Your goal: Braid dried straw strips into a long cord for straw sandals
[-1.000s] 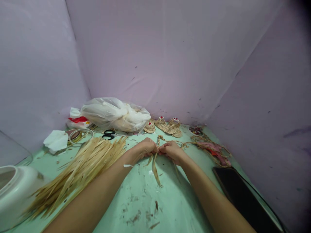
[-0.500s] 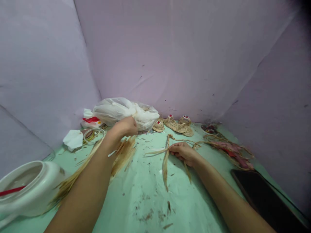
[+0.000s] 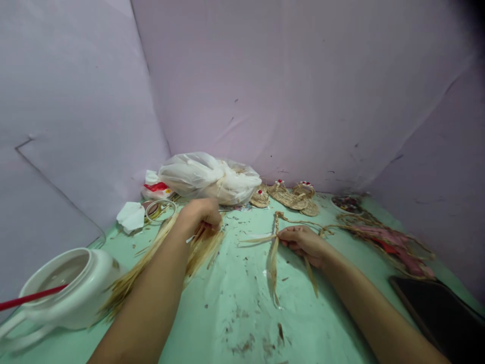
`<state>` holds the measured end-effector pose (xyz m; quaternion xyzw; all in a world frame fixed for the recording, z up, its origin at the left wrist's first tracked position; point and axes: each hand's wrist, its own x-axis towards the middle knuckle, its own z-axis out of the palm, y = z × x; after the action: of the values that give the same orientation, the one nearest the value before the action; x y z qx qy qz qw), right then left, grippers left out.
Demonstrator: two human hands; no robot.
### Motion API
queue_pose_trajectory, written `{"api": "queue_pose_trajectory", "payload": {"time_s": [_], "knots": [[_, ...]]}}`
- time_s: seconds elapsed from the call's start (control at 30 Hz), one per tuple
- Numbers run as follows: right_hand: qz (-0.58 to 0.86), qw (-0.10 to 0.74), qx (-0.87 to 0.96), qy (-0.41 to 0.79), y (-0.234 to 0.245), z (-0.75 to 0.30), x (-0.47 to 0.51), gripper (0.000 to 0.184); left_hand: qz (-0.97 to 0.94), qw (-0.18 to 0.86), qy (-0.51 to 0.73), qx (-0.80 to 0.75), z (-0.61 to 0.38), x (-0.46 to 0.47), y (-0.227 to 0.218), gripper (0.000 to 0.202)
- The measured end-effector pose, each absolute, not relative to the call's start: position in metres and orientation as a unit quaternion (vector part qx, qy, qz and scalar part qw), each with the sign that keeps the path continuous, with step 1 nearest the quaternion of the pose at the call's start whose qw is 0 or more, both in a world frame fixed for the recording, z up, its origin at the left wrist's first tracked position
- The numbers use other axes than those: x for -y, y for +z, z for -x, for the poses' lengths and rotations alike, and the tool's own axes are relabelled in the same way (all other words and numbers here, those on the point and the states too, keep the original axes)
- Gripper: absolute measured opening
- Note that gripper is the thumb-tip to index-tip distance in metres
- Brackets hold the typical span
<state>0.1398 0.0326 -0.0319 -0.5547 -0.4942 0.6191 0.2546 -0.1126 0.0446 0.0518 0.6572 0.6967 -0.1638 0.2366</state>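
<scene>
My right hand (image 3: 303, 241) is closed on a braided straw cord (image 3: 276, 237) on the green table (image 3: 242, 303); loose strips hang from the braid toward me. My left hand (image 3: 200, 214) is down on the far end of a pile of dry straw strips (image 3: 166, 258), fingers curled into them. The pile runs from that hand back toward my left elbow and my forearm covers part of it.
A white plastic bag (image 3: 210, 177) lies at the back, with small woven straw sandals (image 3: 290, 194) beside it. A white jar (image 3: 66, 290) with a red stick stands at left. Tape rolls (image 3: 159, 210), tissue (image 3: 131, 216), tangled pink and straw cords (image 3: 382, 237) and a dark tablet (image 3: 439, 316) sit around.
My left hand let go of the braid, swung left toward the bag, then dropped onto the straw pile. My right hand kept hold of the braid. The view turned left.
</scene>
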Motion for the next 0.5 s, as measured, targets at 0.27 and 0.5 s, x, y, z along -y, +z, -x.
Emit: {"api": "queue_pose_trajectory", "payload": {"time_s": [0.27,0.5], "knots": [[0.559,0.258,0.496,0.612,-0.029,-0.138,-0.030,0.018,-0.661,0.157,-0.137,-0.721,0.111,-0.047,0.051,0.019],[0.557,0.251,0.505,0.609,-0.027,-0.138,-0.030,0.019,-0.724,0.181,-0.123,-0.654,0.105,-0.043,0.054,0.021]]}}
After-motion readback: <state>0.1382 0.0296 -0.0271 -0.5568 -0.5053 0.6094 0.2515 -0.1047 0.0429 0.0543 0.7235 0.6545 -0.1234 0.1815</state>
